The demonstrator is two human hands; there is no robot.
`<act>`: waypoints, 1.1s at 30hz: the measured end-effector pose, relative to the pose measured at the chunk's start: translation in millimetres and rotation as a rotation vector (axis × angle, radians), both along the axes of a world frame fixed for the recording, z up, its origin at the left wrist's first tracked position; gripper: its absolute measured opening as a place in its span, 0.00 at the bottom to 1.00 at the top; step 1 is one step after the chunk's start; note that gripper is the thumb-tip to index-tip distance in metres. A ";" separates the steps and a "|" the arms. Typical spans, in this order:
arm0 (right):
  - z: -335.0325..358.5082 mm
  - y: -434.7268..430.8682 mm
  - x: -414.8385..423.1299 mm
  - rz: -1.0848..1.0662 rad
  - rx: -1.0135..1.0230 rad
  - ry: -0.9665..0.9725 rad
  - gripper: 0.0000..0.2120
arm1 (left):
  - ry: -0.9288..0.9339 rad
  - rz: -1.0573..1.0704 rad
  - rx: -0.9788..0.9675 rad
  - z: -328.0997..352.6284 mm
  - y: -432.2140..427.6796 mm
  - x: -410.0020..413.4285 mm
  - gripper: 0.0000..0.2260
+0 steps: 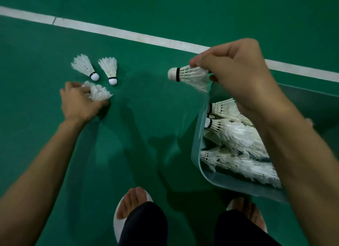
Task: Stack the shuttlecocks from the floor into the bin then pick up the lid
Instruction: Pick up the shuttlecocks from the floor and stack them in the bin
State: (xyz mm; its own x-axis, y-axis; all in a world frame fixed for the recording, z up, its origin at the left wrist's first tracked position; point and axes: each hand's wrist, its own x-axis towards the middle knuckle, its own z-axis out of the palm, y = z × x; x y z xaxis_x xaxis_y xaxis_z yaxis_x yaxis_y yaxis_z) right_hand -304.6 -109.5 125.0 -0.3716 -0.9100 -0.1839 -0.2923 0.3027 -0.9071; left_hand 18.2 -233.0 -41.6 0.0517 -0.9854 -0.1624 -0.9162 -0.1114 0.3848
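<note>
Two white feather shuttlecocks lie on the green floor at upper left, one (85,66) left of the other (109,69), corks toward me. Just below them my left hand (80,102) grips a third shuttlecock (99,92) by its feathers, low at the floor. My right hand (236,69) pinches the feathers of another shuttlecock (189,76), cork pointing left, held in the air beside the far left corner of the teal bin (197,146). The bin holds several shuttlecocks (234,135) lying in rows. No lid is in view.
A white court line (128,33) crosses the floor diagonally behind the shuttlecocks. My two feet in white slippers, the left one (132,205) and the right one (244,209), stand at the bottom, the right one close to the bin's near edge.
</note>
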 end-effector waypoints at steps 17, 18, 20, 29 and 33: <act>36.8 88.2 -30.0 -0.270 -0.127 0.006 0.09 | 1.225 0.033 0.037 141.0 146.8 -168.4 0.06; 37.0 100.7 -37.8 -0.309 -0.111 0.035 0.10 | 1.243 0.012 0.057 147.3 152.1 -176.5 0.07; 29.9 125.4 -53.6 -0.350 -0.022 0.096 0.11 | 1.255 -0.065 0.104 154.6 165.1 -194.4 0.04; -32.6 184.2 -66.2 -0.139 0.578 -0.130 0.14 | 1.178 -0.167 0.242 145.6 212.4 -254.9 0.07; -46.1 156.0 -47.5 -0.099 0.664 -0.212 0.08 | 1.153 -0.176 0.225 142.0 210.6 -257.6 0.06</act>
